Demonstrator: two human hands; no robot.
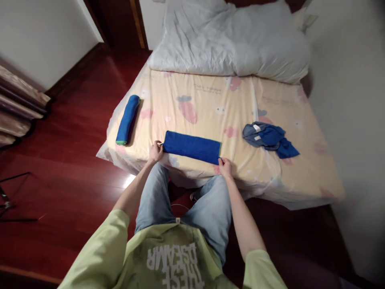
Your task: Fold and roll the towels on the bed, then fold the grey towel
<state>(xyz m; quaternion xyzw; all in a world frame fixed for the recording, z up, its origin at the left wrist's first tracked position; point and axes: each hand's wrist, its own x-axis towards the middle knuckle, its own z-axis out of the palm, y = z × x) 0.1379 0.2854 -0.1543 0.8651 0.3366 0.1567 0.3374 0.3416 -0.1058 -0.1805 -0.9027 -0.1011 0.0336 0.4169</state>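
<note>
Blue towel (191, 147), folded into a long narrow strip w/ a thin green edge at its right end, lies flat near the front edge of the bed (300, 168). Left hand (155, 152) fingers pinch its left end; right hand (225, 165) fingers grip the right corner. Cloth looks soft, matte, terry-like. A rolled blue towel (128, 119), tight cylinder, sits well apart at the bed's left edge. A crumpled blue-grey cloth (268, 137) lies to the right. Sheet is pale yellow w/ pink prints; puffy white duvet (228, 38) at the head.
</note>
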